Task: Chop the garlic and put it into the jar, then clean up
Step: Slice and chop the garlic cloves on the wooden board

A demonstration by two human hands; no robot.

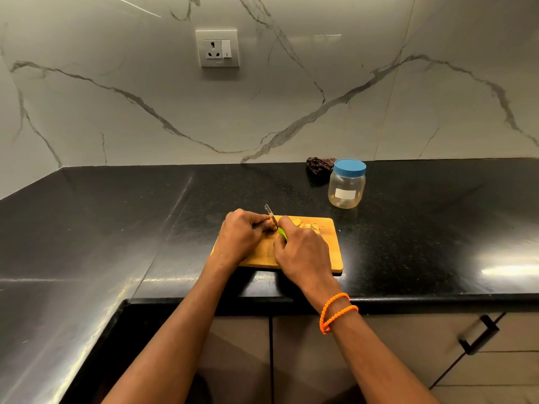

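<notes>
Pinched under the curled fingers of the left hand (240, 233), a small brownish piece of garlic (272, 225) is held down on the wooden cutting board (329, 252); most of the piece is hidden by the fingertips, so its shape is hard to make out. Just right of that grip, a knife (271, 214) is clasped by the right hand (303, 252), its bright green handle largely covered by the fist and only the short metal blade seen, tilted against the garlic. Beyond the right-hand grip, a few pale cut pieces (306, 224) lie on the board's far side, too small to be told apart. The board is a flat rectangle with rounded corners, set on a glossy black speckled counter (116, 228). Farther back and to the right, a clear rounded jar (346, 189) with a blue lid and a white label stands closed, and a crumpled dark cloth (318, 167) lies just behind it. An orange beaded band (335, 312) is worn on the right wrist.
</notes>
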